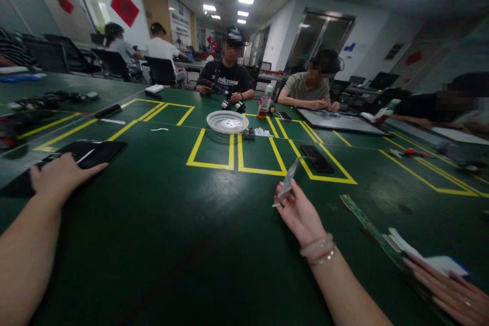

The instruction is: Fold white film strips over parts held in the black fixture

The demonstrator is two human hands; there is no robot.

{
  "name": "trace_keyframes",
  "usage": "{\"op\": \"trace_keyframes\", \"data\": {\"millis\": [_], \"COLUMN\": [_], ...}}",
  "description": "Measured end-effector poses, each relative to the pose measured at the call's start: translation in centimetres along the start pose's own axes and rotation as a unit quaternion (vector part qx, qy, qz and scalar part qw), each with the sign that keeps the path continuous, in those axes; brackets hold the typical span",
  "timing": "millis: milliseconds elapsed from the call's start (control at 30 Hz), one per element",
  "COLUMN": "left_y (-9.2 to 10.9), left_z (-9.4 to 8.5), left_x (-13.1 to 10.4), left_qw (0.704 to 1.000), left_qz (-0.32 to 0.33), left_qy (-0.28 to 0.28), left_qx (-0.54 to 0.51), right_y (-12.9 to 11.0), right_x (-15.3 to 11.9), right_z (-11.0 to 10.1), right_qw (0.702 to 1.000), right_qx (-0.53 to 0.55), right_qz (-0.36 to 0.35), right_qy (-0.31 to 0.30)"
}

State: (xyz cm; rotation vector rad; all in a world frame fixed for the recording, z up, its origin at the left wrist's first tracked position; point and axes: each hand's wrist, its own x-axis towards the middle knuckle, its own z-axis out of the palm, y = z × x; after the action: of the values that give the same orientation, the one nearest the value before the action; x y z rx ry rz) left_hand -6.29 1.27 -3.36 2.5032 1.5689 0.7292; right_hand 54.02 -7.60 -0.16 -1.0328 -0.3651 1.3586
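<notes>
My left hand (63,178) rests with thumb spread on a flat black panel (101,152) at the left of the green table (217,214). A thin white strip (84,156) lies on that panel beside my fingers. Right of the middle, my right hand (300,209) pinches a thin greyish, translucent strip (289,179) between thumb and fingers, raised above the table. The strip's upper end bends toward a black phone-like slab (318,158) inside a yellow-taped box; whether they touch I cannot tell.
Another person's hand (454,285) is at the lower right by a long green circuit board (367,224). A white round basket (227,121), a bottle (264,103) and a large dark panel (340,121) stand farther back. People sit across the table. Cables (53,99) lie at left.
</notes>
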Motion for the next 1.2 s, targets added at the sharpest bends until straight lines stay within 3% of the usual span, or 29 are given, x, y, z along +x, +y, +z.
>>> {"op": "trace_keyframes", "data": {"millis": [33,100,167,200,267,367,533,633,767,867,1000,1100,1200], "left_y": [0.1,1.0,3.0,4.5,8.3,15.0,24.6,27.6,28.2,27.7,27.8,29.0,30.4], "left_z": [-0.1,-0.2,-0.3,-0.3,0.0,1.3,4.7,6.4,7.8,8.4,8.7,8.2,7.3], "left_x": [0.1,0.6,1.8,2.6,4.3,6.1,5.6,4.8,4.5,4.6,4.2,3.3,2.2], "left_qw": [0.997,0.962,0.934,0.933,0.954,0.99,0.991,0.978,0.97,0.968,0.962,0.933,0.89], "left_qz": [-0.045,-0.199,-0.298,-0.312,-0.258,-0.092,0.112,0.181,0.204,0.207,0.242,0.355,0.454], "left_qy": [0.051,0.154,0.134,0.104,0.056,0.029,-0.058,-0.102,-0.123,-0.135,-0.126,-0.063,0.015], "left_qx": [0.028,0.107,0.142,0.148,0.143,0.105,0.032,-0.019,-0.044,-0.045,0.002,0.021,0.034], "right_y": [-0.1,-0.2,-0.4,-0.4,-0.5,-0.6,-0.5,-0.3,0.0,0.3,0.6,1.0,1.5], "right_x": [0.0,-0.1,-0.3,-0.3,-0.4,-0.6,-1.1,-1.8,-2.5,-2.6,-3.1,-3.7,-4.2], "right_z": [0.0,0.2,0.3,0.4,0.5,0.7,1.1,1.4,1.7,1.6,1.7,1.8,1.9], "right_qw": [1.0,1.0,0.999,0.999,0.999,0.999,0.997,0.99,0.963,0.911,0.786,0.687,0.571], "right_qx": [0.003,0.008,0.013,0.016,0.019,0.027,-0.008,-0.071,-0.176,-0.291,-0.457,-0.555,-0.653], "right_qz": [0.006,0.017,0.026,0.028,0.027,0.016,-0.042,-0.104,-0.193,-0.272,-0.38,-0.416,-0.409], "right_qy": [-0.002,-0.008,-0.016,-0.02,-0.026,-0.031,-0.061,-0.07,-0.071,-0.103,-0.168,-0.215,-0.283]}}
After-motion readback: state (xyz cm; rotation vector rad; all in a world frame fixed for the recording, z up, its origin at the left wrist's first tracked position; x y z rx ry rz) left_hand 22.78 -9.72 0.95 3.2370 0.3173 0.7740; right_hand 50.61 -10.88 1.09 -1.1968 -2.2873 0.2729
